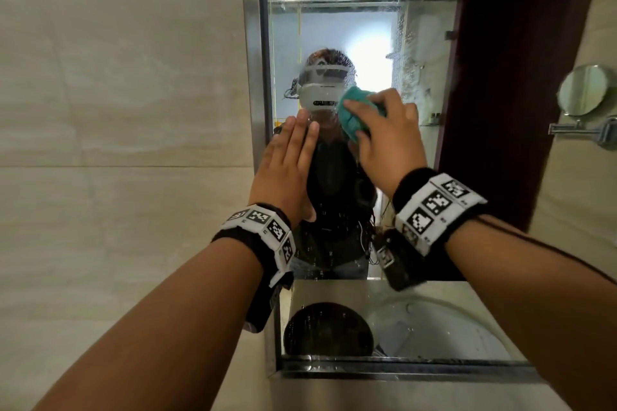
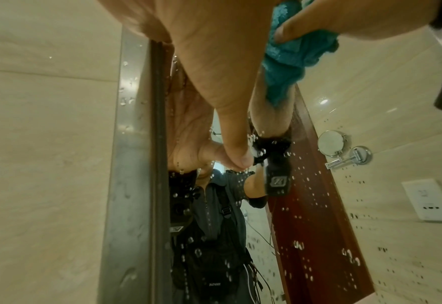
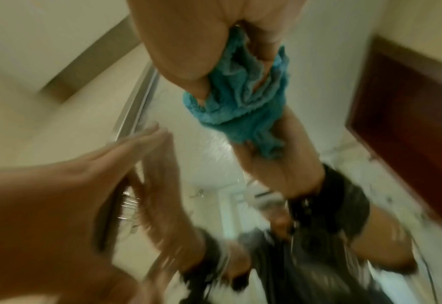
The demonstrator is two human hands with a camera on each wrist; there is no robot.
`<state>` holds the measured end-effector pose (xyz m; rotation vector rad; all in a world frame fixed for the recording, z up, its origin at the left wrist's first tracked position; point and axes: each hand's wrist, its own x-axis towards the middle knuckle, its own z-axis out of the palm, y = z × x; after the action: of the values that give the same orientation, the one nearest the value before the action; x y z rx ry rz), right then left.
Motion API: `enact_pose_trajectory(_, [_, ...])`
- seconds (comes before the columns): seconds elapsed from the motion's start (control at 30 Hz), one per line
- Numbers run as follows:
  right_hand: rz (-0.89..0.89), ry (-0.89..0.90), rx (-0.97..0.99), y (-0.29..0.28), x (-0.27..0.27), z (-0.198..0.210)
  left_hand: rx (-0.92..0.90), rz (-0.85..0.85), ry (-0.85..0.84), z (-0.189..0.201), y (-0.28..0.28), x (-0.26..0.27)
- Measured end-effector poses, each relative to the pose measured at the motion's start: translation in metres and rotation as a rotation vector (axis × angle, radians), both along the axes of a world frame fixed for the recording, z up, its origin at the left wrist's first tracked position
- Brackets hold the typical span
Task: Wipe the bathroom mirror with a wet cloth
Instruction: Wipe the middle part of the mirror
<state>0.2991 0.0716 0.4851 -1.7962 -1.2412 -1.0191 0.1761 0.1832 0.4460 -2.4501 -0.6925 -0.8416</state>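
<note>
Wet cloth (image 1: 354,115) bunched in gripping right hand (image 1: 384,140) against mirror (image 1: 334,27) centre, beside flat, open left hand (image 1: 287,163) braced on the glass; undried droplets mostly below, toward lower edge.

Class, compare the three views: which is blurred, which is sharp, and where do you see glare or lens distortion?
Right wrist view: heavy motion blur over the teal cloth and both hands. Left wrist view: sharp, with crisp droplets on the mirror, its frame bent by the wide lens. Head view: mostly sharp, with a bright glare patch in the reflection.
</note>
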Motion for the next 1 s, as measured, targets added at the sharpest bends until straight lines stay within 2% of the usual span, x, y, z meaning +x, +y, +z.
enact_pose_trajectory(0.07, [-0.042,-0.059,-0.109,0.003,-0.006,-0.025,0.001,-0.002,-0.001,0.0,0.0,0.0])
enact_pose_trajectory(0.17, [0.022,-0.356,-0.476,-0.009,-0.006,-0.074,-0.003,0.002,0.012,0.001,-0.001,-0.001])
enact_pose_trajectory(0.23, [0.026,-0.462,-0.611,-0.018,0.005,-0.062,-0.008,0.007,0.015,0.002,-0.001,-0.001])
enact_pose_trajectory(0.3, [-0.007,-0.364,-0.451,-0.017,0.012,-0.03,-0.011,0.012,0.016,0.003,-0.002,-0.001])
enact_pose_trajectory(0.37, [-0.017,-0.1,-0.1,-0.017,0.016,0.002,-0.021,0.016,0.013,0.002,-0.003,-0.001])
enact_pose_trajectory(0.4, [-0.014,-0.008,0.015,-0.014,0.016,0.003,-0.025,0.019,0.013,0.002,-0.004,-0.002])
enact_pose_trajectory(0.43, [-0.023,0.024,0.048,-0.014,0.013,-0.002,-0.026,0.021,0.013,0.002,-0.005,-0.002])
enact_pose_trajectory(0.5, [-0.034,-0.092,-0.122,-0.011,0.003,-0.039,-0.02,0.024,0.008,0.002,-0.007,-0.002])
enact_pose_trajectory(0.57, [0.012,-0.349,-0.408,-0.013,0.002,-0.079,-0.013,0.029,0.004,0.003,-0.007,-0.001])
enact_pose_trajectory(0.6, [0.038,-0.436,-0.535,-0.019,0.007,-0.083,-0.013,0.033,0.005,0.003,-0.007,-0.001])
enact_pose_trajectory(0.63, [0.061,-0.498,-0.578,-0.024,0.012,-0.073,-0.013,0.036,0.005,0.003,-0.006,0.0])
enact_pose_trajectory(0.67, [0.052,-0.499,-0.543,-0.026,0.017,-0.055,-0.015,0.037,0.005,0.003,-0.005,0.001])
enact_pose_trajectory(0.7, [0.037,-0.416,-0.445,-0.027,0.021,-0.037,-0.024,0.032,0.007,0.003,-0.005,0.001])
enact_pose_trajectory(0.77, [0.014,-0.13,-0.117,-0.026,0.024,-0.006,-0.042,0.021,0.01,0.002,-0.005,0.001])
enact_pose_trajectory(0.8, [0.016,-0.031,0.033,-0.023,0.025,-0.003,-0.042,0.022,0.01,0.001,-0.005,0.0])
enact_pose_trajectory(0.83, [-0.016,0.008,0.091,-0.019,0.022,-0.007,-0.035,0.027,0.011,0.001,-0.006,0.0])
enact_pose_trajectory(0.87, [-0.03,0.019,0.079,-0.017,0.017,-0.018,-0.024,0.033,0.015,0.002,-0.006,0.0])
enact_pose_trajectory(0.9, [-0.019,-0.033,-0.013,-0.016,0.012,-0.034,-0.014,0.038,0.017,0.002,-0.007,0.001])
enact_pose_trajectory(1.0, [0.068,-0.486,-0.445,-0.019,0.012,-0.076,-0.016,0.044,0.019,0.002,-0.007,0.001])
